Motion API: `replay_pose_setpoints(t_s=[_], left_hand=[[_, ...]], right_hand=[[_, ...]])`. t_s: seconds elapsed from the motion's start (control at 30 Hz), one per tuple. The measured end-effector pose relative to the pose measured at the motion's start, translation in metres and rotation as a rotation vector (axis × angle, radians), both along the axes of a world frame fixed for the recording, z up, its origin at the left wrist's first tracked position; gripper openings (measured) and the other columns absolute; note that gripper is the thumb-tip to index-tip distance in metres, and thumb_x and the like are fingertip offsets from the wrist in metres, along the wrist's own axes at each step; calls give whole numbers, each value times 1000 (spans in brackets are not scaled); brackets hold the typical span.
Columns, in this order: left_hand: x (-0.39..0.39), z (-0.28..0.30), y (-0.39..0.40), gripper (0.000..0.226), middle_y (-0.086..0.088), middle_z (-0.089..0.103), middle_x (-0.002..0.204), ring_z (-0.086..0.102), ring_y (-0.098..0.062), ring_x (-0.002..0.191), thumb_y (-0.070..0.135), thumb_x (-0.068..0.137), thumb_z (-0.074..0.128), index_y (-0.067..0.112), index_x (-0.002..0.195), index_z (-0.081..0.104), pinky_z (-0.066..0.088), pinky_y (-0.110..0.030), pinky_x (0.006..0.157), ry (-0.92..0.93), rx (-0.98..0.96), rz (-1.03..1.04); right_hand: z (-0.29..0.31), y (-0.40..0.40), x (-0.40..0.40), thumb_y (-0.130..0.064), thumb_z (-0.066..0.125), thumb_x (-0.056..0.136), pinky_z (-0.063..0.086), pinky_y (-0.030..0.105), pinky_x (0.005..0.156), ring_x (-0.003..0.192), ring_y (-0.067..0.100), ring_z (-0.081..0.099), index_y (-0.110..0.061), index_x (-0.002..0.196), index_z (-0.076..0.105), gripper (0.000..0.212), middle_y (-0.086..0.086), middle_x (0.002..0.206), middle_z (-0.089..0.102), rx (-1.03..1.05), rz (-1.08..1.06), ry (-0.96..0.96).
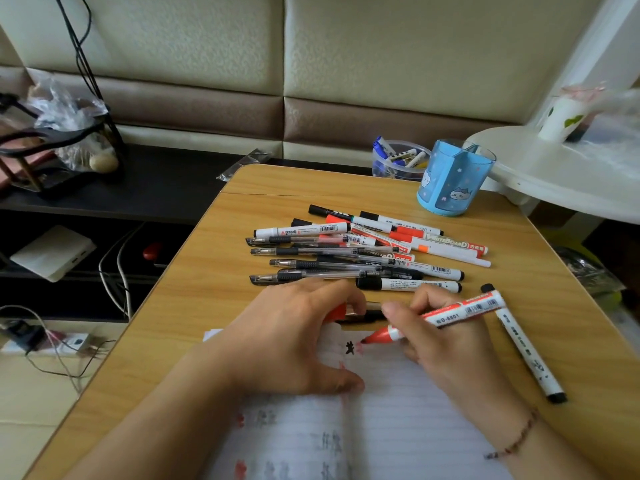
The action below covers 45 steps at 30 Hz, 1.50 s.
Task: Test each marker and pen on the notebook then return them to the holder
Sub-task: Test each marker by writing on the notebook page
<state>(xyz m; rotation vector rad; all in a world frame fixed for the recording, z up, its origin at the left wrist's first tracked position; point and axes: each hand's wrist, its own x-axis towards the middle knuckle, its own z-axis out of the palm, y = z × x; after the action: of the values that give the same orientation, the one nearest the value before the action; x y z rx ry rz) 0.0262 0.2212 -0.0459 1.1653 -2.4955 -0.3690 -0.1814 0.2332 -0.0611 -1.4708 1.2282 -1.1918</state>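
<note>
lined notebook [398,410] lies open at the near edge of the wooden surface [214,237]. left hand [287,341] presses flat on its page, fingers closed over a red cap [337,311]. right hand [446,344] grips a red marker [440,318], its tip touching the page beside a black mark. a black-capped marker [524,344] lies just right of that hand. more pens and markers [356,251] lie heaped beyond. blue holder [452,178] stands at the far right.
</note>
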Motion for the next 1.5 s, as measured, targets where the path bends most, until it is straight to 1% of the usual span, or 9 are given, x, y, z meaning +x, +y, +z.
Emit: replay_pose_setpoints(t_s=[0.13,0.27,0.53,0.7,0.87,1.03,1.17,1.37,1.5], left_hand=[[-1,-7,-2,29,28,43,104,45,6,100,25,96,53,26,124,48,33,-8,83,244,69,7],[-2,-17,-11,31,14,54,117,49,-2,113,14,100,45,20,129,54,40,-17,94,277,-1,13],[-3,-17,-12,26,16,56,95,52,-2,87,31,96,51,19,117,61,40,-11,75,299,-94,-16],[-5,-11,-7,35,11,56,93,52,-10,82,42,100,38,16,112,60,42,-25,72,298,-142,-63],[-5,-8,-3,39,2,54,84,50,-16,74,40,101,34,10,96,59,42,-36,64,352,-103,-52],[-6,-4,0,30,3,55,82,51,-13,73,32,98,36,12,94,58,42,-33,63,358,-41,-61],[-7,-3,1,29,5,55,79,49,-9,70,31,98,38,11,89,56,40,-29,62,363,-7,-89],[-12,-7,0,33,1,58,84,54,-16,75,35,99,36,11,95,58,44,-39,66,359,23,-119],[-17,-9,-3,29,14,54,96,52,-3,88,40,100,40,21,113,57,42,-20,76,401,-78,-72]], right_hand=[[7,5,-8,-35,78,65,33,24,40,43,14,37,-19,72,60,25,1,49,47,23,82,-209],[9,7,-10,-31,66,66,37,23,42,45,21,45,-14,74,69,19,10,52,54,-28,95,-336],[7,6,-11,-30,66,70,37,26,43,45,25,46,-14,77,69,18,15,59,60,-49,110,-281],[9,8,-9,-45,76,71,38,38,48,45,27,53,-19,89,76,31,17,73,70,-77,142,-210],[14,12,-4,-42,73,77,39,23,45,44,25,58,-20,94,76,28,17,79,72,-109,180,-194],[16,15,-3,-34,71,78,45,20,48,46,31,61,-21,92,76,20,16,76,71,-142,178,-185],[15,15,-3,-44,74,77,48,20,50,48,29,63,-19,93,76,29,14,73,71,-162,210,-177],[11,18,-2,-30,68,85,54,30,54,56,26,67,-18,93,75,17,6,72,71,-264,198,-75],[24,16,-9,-26,64,86,54,21,68,80,15,70,-26,95,74,14,-8,83,73,-333,161,82]])
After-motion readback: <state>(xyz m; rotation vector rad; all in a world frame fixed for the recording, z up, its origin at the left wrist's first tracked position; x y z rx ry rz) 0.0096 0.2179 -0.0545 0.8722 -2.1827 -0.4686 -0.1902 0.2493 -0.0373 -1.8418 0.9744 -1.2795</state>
